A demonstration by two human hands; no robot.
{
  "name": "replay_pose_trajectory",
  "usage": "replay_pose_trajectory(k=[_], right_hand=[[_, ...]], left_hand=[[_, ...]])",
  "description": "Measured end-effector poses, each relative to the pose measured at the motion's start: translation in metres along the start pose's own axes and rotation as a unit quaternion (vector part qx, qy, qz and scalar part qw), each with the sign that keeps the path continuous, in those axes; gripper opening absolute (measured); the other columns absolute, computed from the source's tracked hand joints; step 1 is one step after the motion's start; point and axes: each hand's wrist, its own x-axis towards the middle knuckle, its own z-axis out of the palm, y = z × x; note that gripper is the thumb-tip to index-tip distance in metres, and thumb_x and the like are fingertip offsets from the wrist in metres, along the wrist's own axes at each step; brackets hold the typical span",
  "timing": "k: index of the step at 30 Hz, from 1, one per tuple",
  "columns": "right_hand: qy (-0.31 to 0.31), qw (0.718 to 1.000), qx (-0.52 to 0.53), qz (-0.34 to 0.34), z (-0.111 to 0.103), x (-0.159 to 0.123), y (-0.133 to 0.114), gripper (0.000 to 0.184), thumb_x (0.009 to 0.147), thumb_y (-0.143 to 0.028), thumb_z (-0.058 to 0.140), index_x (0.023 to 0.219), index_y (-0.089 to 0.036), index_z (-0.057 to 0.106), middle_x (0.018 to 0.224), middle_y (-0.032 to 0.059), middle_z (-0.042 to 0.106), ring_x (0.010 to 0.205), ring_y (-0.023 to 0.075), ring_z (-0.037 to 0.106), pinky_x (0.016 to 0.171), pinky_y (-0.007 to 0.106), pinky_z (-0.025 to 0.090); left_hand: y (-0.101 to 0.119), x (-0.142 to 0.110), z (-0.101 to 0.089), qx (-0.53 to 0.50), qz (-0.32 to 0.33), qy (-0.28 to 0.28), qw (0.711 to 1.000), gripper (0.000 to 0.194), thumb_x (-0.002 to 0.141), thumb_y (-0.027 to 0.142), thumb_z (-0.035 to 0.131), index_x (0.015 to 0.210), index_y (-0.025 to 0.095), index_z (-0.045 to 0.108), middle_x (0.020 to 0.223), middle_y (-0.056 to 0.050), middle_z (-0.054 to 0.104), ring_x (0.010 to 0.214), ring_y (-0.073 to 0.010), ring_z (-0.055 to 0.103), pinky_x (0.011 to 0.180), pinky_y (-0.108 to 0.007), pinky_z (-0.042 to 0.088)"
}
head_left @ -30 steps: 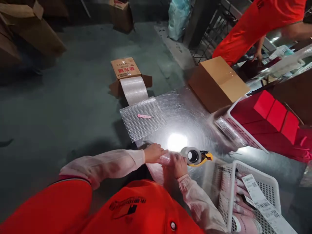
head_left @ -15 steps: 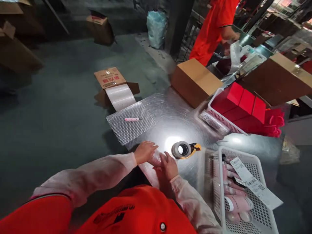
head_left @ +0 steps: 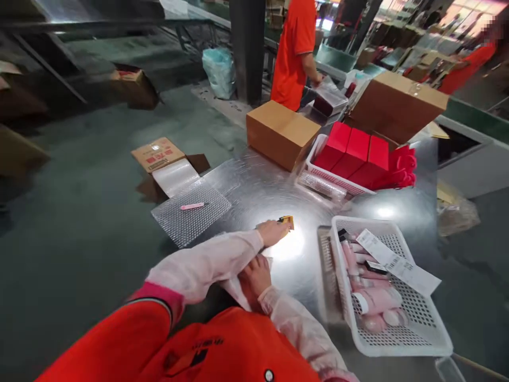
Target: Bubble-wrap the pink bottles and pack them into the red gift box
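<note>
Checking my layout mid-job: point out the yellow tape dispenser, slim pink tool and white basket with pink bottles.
Yellow tape dispenser (head_left: 289, 220): head view, its exposed yellow end.
Slim pink tool (head_left: 192, 206): head view, middle of its body.
White basket (head_left: 422, 317): head view, bare perforated part.

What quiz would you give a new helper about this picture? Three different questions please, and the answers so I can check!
1. Choose: which bare hand is at the small yellow-and-black tool?
A) left hand
B) right hand
2. Fill in: the slim pink object lies ____ the sheet of clear bubble wrap.
3. True or false: the pale-pink tubes and bottles share a basket with the bright red boxes.

Key:
1. A; the right hand shows lower down.
2. on
3. False; the pink things are in the nearer white holed plastic basket, the red boxes in the farther basket.
</note>
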Motion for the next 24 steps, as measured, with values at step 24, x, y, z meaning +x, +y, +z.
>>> replay_pose_trajectory(k=[24], right_hand=[[-0.098, 0.983, -0.008, 0.153, -0.037, 0.042, -0.012, 0.057, 0.077, -0.032, 0.077, 0.124, -0.004, 0.06, 0.111, 0.0233, 0.066, 0.103, 0.0309, 0.066, 0.088, 0.04, 0.046]], left_hand=[[-0.041, -0.195, 0.024, -0.125, -0.246, 0.054, 0.96, 0.068, 0.076, 0.038, 0.064, 0.143, 0.029, 0.056, 0.109, -0.003, 0.077, 0.094, -0.0232, 0.073, 0.083, -0.028, 0.055]])
